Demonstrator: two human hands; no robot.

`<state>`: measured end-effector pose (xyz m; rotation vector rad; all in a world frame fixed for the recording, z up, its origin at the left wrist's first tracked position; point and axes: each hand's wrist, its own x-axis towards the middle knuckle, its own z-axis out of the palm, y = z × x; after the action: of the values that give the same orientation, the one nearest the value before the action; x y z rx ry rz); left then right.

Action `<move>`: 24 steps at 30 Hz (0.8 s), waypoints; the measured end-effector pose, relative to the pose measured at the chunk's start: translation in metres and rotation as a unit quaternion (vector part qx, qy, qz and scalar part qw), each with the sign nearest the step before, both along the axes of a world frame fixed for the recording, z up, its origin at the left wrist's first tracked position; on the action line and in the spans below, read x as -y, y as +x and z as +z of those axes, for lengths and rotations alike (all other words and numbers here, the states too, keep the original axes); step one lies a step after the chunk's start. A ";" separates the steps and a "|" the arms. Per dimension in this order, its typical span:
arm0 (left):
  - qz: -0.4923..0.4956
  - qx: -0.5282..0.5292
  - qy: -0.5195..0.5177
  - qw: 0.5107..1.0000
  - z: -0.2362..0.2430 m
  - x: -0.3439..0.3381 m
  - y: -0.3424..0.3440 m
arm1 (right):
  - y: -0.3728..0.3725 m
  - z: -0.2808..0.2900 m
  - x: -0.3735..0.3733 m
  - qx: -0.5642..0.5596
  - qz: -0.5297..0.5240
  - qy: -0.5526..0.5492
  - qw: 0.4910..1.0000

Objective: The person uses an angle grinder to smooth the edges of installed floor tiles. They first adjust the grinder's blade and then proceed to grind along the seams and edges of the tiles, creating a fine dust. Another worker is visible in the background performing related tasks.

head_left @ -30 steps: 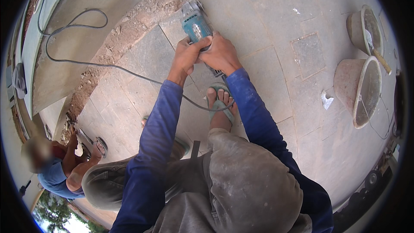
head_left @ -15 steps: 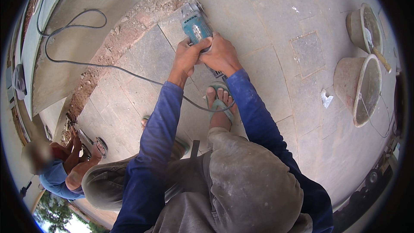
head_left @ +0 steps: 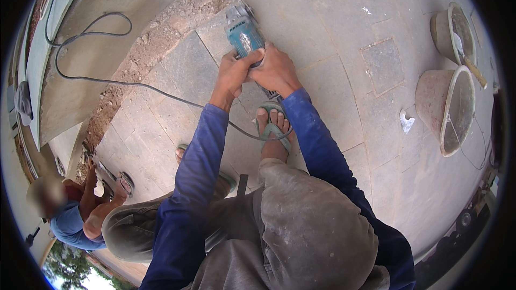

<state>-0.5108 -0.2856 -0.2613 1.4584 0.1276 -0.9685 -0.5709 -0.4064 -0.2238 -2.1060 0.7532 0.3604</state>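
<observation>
Both of my hands grip a teal angle grinder (head_left: 244, 36) with a grey metal head. My left hand (head_left: 232, 75) wraps its body from the left, thumb laid across the top. Against it on the other side, my right hand (head_left: 276, 70) is closed round the rear of the tool. The grinder's head and disc rest at or just above the paving tiles (head_left: 189, 62), near their broken edge; whether the disc touches is too small to tell. A dark power cable (head_left: 161, 92) curves from the tool past my sandalled foot (head_left: 273, 123) and off to the left.
A strip of rubble and soil (head_left: 161, 27) runs along the tiles, beside a pale wall (head_left: 102, 53). Two mortar buckets (head_left: 430, 94) stand at right, a wooden-handled tool (head_left: 474, 72) across them. White scrap (head_left: 407, 122) lies nearby. Another person (head_left: 75, 220) crouches at lower left.
My hands and the grinder stay in almost the same place. The crouching person's hands have shifted slightly.
</observation>
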 end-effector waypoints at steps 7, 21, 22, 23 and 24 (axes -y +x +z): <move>-0.001 0.001 0.015 1.000 0.000 0.000 -0.004 | -0.004 0.001 0.001 0.003 0.004 0.008 1.000; 0.037 0.002 -0.018 0.999 0.001 0.002 -0.011 | -0.007 0.000 0.000 0.002 0.002 0.006 1.000; 0.037 0.001 -0.017 0.999 0.001 0.002 -0.012 | -0.008 0.000 -0.001 0.002 0.002 0.004 1.000; 0.036 0.001 -0.017 0.999 0.000 0.001 -0.012 | -0.009 -0.001 -0.001 0.002 0.003 0.007 1.000; 0.036 0.000 -0.017 0.999 -0.001 0.001 -0.013 | -0.010 -0.001 -0.001 0.003 0.003 0.009 1.000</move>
<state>-0.5239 -0.2869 -0.2624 1.4129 0.1614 -0.9075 -0.5805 -0.4056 -0.2249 -2.0918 0.7369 0.3636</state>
